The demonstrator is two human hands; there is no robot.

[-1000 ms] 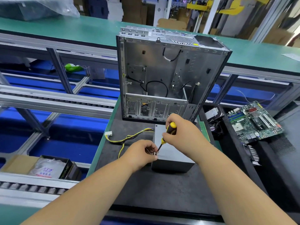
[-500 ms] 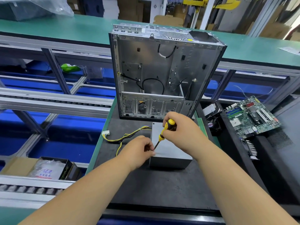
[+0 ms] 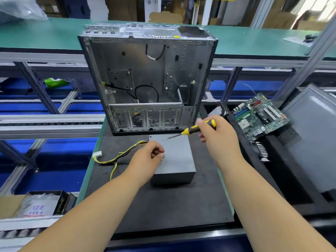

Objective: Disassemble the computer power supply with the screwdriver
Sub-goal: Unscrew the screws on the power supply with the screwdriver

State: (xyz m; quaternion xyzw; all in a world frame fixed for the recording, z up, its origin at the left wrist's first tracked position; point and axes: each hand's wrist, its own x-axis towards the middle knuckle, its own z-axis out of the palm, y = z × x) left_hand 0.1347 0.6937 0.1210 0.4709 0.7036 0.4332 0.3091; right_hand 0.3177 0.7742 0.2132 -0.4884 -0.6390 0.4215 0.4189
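Fingers [image 3: 201, 124] round the screwdriver [image 3: 192, 130], left hand [image 3: 147, 159] curled on the power supply [image 3: 174, 160], dark mat [image 3: 163, 206], green conveyor benches [image 3: 254, 40].

The dark mat on the table [image 3: 163, 206] lies bare between the power supply [image 3: 174, 160] and the near edge, giving open passage from the front. Behind the supply, the upright computer case [image 3: 149, 79] blocks the far side. Yellow-black cables [image 3: 118, 157] trail across the mat to its left. On the right a narrow strip of mat runs beside the tray wall holding the motherboard [image 3: 260, 115]
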